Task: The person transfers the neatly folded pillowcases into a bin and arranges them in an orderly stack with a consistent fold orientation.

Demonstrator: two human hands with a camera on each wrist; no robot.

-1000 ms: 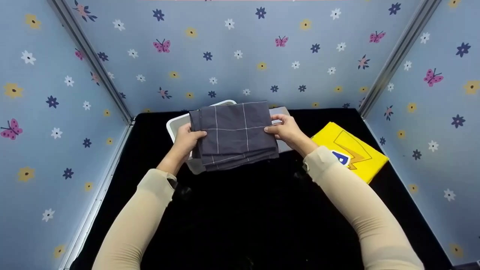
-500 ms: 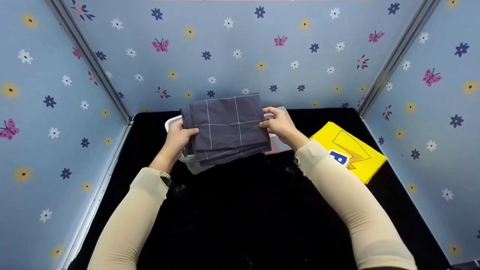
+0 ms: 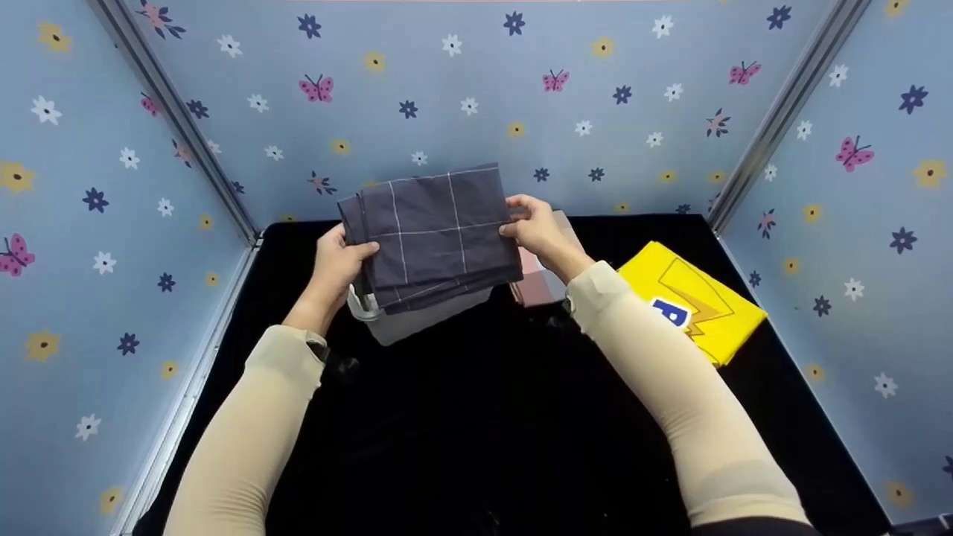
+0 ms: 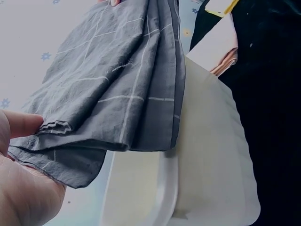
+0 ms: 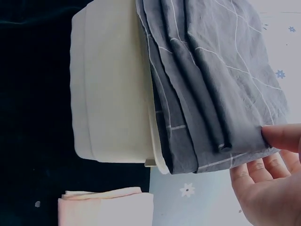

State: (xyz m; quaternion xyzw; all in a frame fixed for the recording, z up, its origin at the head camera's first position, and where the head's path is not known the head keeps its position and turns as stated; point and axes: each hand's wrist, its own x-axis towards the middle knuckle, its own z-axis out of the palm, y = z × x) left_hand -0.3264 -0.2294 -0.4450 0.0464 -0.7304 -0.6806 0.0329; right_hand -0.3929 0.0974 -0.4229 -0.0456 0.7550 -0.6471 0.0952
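A folded dark grey cloth with thin white check lines (image 3: pixel 439 223) hangs between my two hands. My left hand (image 3: pixel 336 262) pinches its left edge, thumb on top and fingers beneath. At the opposite edge, my right hand (image 3: pixel 542 234) grips it the same way. Both wrist views show several folded layers of the cloth (image 4: pixel 108 80), slightly fanned at the near side. Below it stands a white plastic bin (image 3: pixel 439 316), mostly covered in the head view. The right wrist view shows the bin's wall (image 5: pixel 113 84) beside the cloth; the bin's inside is largely hidden.
Right of the bin lies a folded pink and grey cloth (image 3: pixel 532 286), partly behind my right hand. A folded yellow cloth with a blue letter patch (image 3: pixel 707 298) lies farther right. Flower-patterned panels (image 3: pixel 476 97) enclose the black-covered table (image 3: pixel 476 432) at the back and sides.
Both hands have raised the grey cloth and moved it left and away from me, tilting it slightly. More of the bin's front and of the pink and grey cloth now shows.
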